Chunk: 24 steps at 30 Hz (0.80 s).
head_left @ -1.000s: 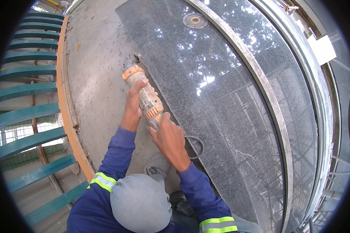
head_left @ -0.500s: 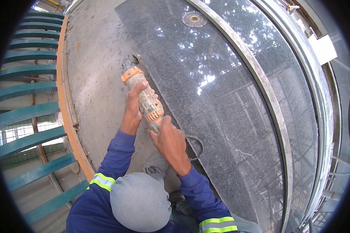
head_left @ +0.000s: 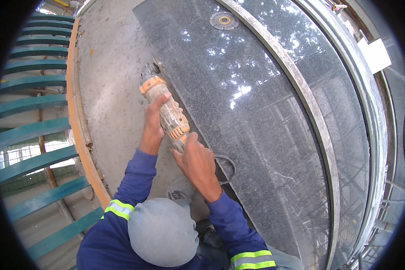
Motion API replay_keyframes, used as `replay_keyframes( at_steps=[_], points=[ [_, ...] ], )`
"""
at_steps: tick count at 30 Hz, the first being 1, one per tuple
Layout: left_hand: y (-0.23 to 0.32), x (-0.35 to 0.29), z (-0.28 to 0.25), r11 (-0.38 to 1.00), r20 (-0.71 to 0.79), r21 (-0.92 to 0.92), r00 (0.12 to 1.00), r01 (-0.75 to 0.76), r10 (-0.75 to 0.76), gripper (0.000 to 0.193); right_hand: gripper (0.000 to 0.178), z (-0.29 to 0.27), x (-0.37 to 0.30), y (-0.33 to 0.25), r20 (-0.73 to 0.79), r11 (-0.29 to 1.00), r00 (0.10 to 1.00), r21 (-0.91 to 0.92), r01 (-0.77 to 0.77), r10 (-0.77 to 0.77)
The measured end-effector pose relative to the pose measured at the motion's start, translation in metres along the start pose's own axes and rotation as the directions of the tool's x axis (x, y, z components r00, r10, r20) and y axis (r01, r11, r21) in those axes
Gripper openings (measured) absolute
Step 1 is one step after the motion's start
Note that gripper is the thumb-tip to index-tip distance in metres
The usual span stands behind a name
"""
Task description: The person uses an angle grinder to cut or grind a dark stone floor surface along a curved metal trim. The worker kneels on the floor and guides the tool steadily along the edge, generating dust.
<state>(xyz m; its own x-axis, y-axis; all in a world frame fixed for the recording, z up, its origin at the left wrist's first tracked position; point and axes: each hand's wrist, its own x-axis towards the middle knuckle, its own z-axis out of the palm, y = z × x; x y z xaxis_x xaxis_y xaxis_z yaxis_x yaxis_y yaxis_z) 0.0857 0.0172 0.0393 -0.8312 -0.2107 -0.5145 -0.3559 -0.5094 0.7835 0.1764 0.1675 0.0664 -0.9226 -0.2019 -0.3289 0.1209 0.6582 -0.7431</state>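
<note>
An angle grinder [head_left: 168, 110], orange and dust-covered, is held in both my hands, beside the left edge of a dark polished stone slab [head_left: 202, 99]. My left hand [head_left: 155, 123] wraps round the middle of its body, thumb on top. My right hand [head_left: 197, 162] is closed round the rear handle. At the far end, the grinder's head [head_left: 151, 71] is at the slab's edge; its disc is blurred and hard to make out. A grey cable [head_left: 231, 168] loops out by my right hand onto the slab.
A loose cutting disc [head_left: 224, 20] lies on the slab's far part. A long pale strip [head_left: 301, 85] runs along the slab, with more glossy stone beyond. To the left are a dusty concrete floor [head_left: 112, 90], an orange rail [head_left: 72, 90] and green slats [head_left: 36, 81]. My grey-clad knee [head_left: 162, 231] is near.
Hardly anything differs: the grinder and both hands keep their place and grip. The view has shifted very slightly.
</note>
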Motion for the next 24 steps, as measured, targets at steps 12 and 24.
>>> replay_keyframes(
  at_steps=[12, 24],
  points=[
    [-0.001, -0.001, 0.000, 1.000, 0.022, -0.003, 1.000, -0.004, 0.004, 0.041, 0.047, -0.005, -0.005, 0.001, -0.030, 0.999, 0.999, 0.046, 0.021, -0.020],
    [-0.002, 0.013, -0.008, 1.000, 0.053, 0.007, 0.999, 0.011, -0.011, 0.043, 0.043, 0.011, 0.006, 0.006, -0.069, 0.997, 0.996, 0.049, 0.052, -0.049]
  ],
)
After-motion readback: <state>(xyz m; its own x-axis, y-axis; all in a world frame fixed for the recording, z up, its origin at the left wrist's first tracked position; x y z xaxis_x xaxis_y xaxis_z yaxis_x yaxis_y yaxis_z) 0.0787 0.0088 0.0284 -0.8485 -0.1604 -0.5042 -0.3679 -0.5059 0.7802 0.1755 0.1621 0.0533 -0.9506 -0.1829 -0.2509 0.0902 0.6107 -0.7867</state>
